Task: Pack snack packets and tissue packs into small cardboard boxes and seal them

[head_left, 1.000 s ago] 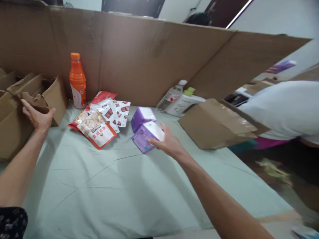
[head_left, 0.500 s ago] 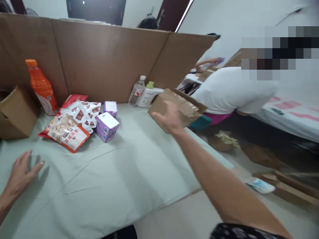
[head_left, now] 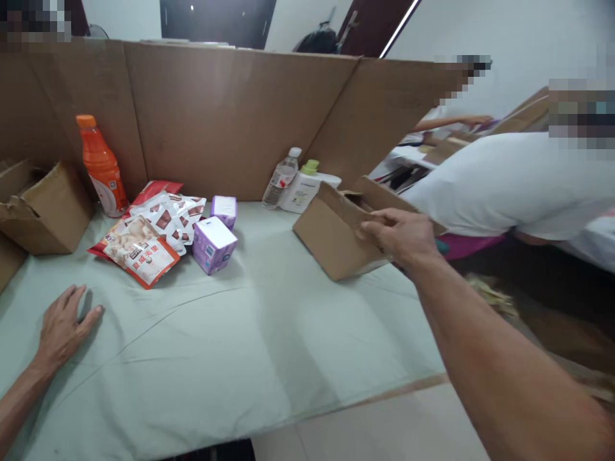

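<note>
My right hand (head_left: 401,237) grips the near upper edge of a small cardboard box (head_left: 331,234) at the right side of the green-covered table (head_left: 230,358). The box's top is partly open, and its inside is mostly hidden from me. On the left, my left hand (head_left: 67,323) rests on the cloth with fingers apart and nothing in it. Closest to that hand is an orange-and-white snack pouch (head_left: 148,256), lying over a white-and-brown patterned packet (head_left: 173,218) and a red packet (head_left: 158,187). Two purple tissue packs (head_left: 214,246) sit beside them.
An orange drink bottle (head_left: 102,169) stands by a cardboard box (head_left: 52,211) at the left. A clear bottle (head_left: 282,179) and a white bottle with green cap (head_left: 302,191) lean near a tall cardboard screen (head_left: 230,121). Beyond the right edge bends a person in white (head_left: 504,186).
My right hand has gone from hovering open over the box to gripping its edge, and the box has turned and come nearer. The view has shifted left. My left hand is lower on the cloth.
</note>
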### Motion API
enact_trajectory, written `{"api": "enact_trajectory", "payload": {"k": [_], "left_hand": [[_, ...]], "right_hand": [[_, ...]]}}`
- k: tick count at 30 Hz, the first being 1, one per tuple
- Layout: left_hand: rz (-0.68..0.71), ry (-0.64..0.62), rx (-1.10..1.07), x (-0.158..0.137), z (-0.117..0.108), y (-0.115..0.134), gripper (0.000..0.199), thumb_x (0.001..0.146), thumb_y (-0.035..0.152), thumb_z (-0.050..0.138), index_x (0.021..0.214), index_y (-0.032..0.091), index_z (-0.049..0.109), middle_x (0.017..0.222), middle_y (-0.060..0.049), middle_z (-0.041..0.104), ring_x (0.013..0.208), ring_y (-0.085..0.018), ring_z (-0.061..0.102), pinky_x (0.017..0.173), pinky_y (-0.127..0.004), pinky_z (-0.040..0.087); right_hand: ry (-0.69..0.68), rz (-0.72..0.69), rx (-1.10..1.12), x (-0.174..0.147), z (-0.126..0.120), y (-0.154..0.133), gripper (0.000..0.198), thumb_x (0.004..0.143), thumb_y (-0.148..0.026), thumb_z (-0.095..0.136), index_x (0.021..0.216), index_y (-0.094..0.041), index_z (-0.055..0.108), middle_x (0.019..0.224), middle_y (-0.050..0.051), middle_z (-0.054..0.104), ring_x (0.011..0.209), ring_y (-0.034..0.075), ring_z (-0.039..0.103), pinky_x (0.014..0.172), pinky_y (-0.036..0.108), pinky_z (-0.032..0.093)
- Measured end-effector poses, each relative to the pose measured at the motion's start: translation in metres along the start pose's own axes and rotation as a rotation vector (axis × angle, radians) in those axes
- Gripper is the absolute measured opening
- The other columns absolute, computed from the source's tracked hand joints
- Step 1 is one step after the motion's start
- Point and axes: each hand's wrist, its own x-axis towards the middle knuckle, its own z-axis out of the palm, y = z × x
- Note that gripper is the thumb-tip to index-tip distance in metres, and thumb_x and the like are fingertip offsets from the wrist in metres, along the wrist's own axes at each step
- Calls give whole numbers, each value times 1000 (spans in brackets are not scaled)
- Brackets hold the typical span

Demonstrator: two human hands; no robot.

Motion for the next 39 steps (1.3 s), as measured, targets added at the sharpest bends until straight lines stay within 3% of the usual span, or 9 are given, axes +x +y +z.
{"api": "enact_trajectory", "payload": {"k": [3,7,12,15,20,22,26,32,39], "left_hand": [[30,104,-64,-1,3,0,52,92,55,56,131,23,63,146,-16,60,138,-51,55,113,-71,45],[221,180,-166,-21,-2,34,59,95,50,63,149,30,51,158,-12,49,141,-45,53,115,-67,47],[614,-107,-489,-50,-19,109,105,88,60,77,169,35,14,173,-16,26,155,-43,36,120,-66,41],[651,-445,-683,-51,-15,140,138,74,72,84,169,33,-8,177,-21,8,160,-48,21,124,-71,30],[613,-779,-931,-44,4,163,149,70,74,85,167,29,-18,175,-21,18,160,-46,24,129,-66,22],[585,-799,-963,-44,8,166,150,67,73,87,168,28,-14,175,-20,19,160,-46,24,130,-65,20],[542,-781,-970,-50,9,168,148,69,70,88,169,27,-12,176,-19,16,161,-45,21,131,-64,19],[513,-772,-951,-58,13,166,147,66,70,88,170,24,-5,177,-21,9,161,-48,17,131,-66,16],[535,-769,-962,-58,19,165,146,63,69,90,170,25,1,177,-19,13,161,-47,19,131,-67,15]], "right_hand": [[-40,-25,47,-63,-31,-20,23,85,-48,64,92,-28,72,89,6,74,80,29,71,75,48,59],[-237,-347,263,-158,-72,-73,16,89,-42,72,83,-28,76,86,5,76,82,26,73,75,42,62],[-508,-657,514,-221,-97,-143,17,100,-20,64,93,-26,78,83,4,74,82,17,72,75,27,59],[-802,-690,537,-230,-105,-164,18,103,-27,62,96,-23,78,92,7,77,90,17,74,81,27,59],[-1045,-479,575,-223,-110,-175,48,110,-52,38,123,-26,77,101,8,81,86,18,77,78,28,61],[-1027,-437,472,-217,-108,-182,40,107,-47,47,125,-26,76,108,8,80,87,19,77,79,29,61],[-1128,-615,160,-209,-96,-201,39,89,-32,74,127,-24,76,126,10,76,120,28,69,105,42,54],[-1307,-695,72,-212,-91,-204,22,94,-20,65,109,-25,80,108,5,79,106,24,73,101,40,56],[-1089,-684,15,-225,-91,-184,40,88,-20,64,125,-27,77,125,9,78,115,29,74,97,43,60]]}}
